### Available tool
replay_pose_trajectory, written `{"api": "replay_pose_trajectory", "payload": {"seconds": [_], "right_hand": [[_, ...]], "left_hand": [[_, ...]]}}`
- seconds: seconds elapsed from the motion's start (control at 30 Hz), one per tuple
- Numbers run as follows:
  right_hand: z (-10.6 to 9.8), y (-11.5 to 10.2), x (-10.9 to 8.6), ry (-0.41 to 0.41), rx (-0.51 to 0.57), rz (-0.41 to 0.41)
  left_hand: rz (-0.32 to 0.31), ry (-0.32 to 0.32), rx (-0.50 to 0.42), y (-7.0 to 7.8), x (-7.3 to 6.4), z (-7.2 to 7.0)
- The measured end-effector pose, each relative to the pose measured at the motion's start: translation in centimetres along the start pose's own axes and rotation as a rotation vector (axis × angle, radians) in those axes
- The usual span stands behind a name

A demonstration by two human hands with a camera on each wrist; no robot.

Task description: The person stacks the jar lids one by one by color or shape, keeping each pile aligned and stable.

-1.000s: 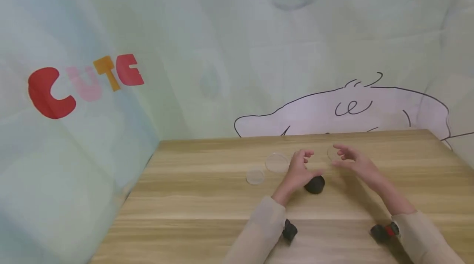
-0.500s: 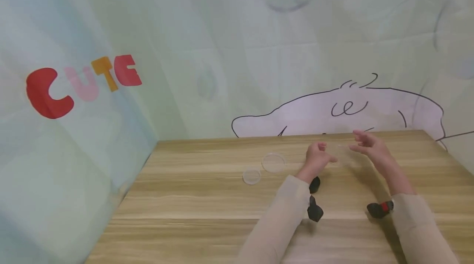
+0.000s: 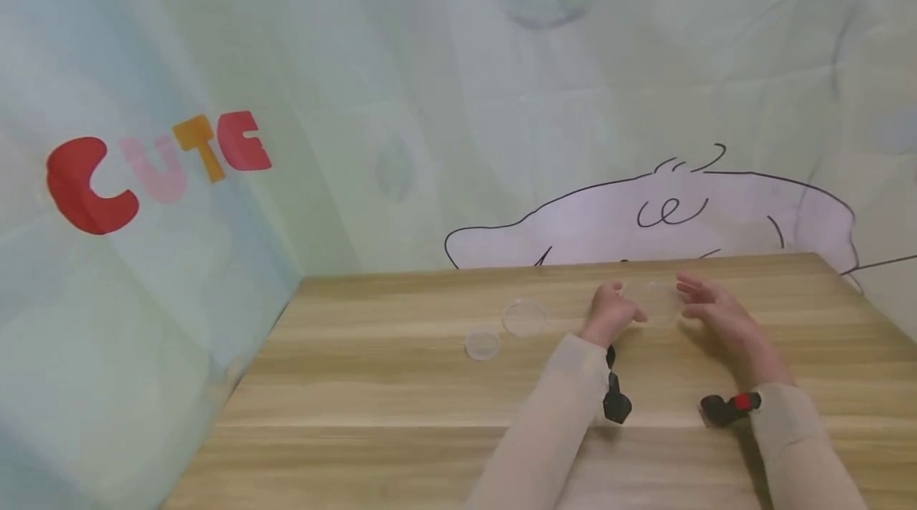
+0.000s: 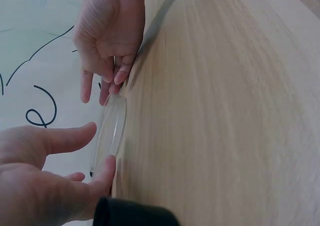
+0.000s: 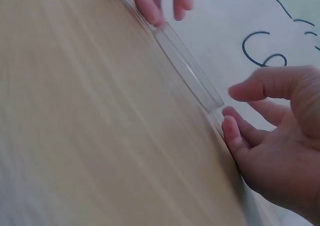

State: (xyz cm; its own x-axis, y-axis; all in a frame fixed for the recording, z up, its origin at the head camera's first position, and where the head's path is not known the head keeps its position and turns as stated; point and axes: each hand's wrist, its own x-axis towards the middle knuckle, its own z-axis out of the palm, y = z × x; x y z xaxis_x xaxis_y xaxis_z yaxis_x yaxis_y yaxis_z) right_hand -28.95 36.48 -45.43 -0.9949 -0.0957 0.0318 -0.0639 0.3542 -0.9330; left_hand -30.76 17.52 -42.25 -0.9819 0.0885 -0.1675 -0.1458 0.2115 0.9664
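Between my two hands lies a clear, shallow round dish (image 3: 653, 305), very low over the table; whether it rests flat on the wood I cannot tell. My left hand (image 3: 611, 315) is at its left side, and in the right wrist view a fingertip (image 5: 159, 24) touches its end. At the opposite side, my right hand (image 3: 723, 325) has loosely bent fingers beside the rim; contact there is unclear. In the left wrist view the dish (image 4: 112, 126) appears nearly edge-on. Two more clear discs, a larger one (image 3: 525, 317) and a smaller one (image 3: 482, 345), lie to the left.
A black object (image 3: 610, 356) on the wooden table (image 3: 372, 383) is mostly hidden behind my left wrist. Black cameras are strapped at both wrists. Behind the table's back edge hangs a printed cloth (image 3: 401, 136) with a line drawing; coloured letters are on its left part.
My left hand has moved right and forward, now covering most of the black object. The right hand shifted right, rose, then came lower. The clear dish now lies lower between both hands.
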Motion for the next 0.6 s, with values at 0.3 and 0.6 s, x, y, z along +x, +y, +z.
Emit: {"api": "replay_pose_trajectory", "payload": {"seconds": [0.3,0.6], "right_hand": [[-0.31,-0.44,-0.28,-0.112,-0.098,0.049],[0.08,-0.36,-0.04,-0.090,-0.123,0.073]], "left_hand": [[-0.068,0.007,0.007,0.12,-0.10,0.48],[-0.102,-0.034,-0.070,0.07,-0.04,0.32]]}}
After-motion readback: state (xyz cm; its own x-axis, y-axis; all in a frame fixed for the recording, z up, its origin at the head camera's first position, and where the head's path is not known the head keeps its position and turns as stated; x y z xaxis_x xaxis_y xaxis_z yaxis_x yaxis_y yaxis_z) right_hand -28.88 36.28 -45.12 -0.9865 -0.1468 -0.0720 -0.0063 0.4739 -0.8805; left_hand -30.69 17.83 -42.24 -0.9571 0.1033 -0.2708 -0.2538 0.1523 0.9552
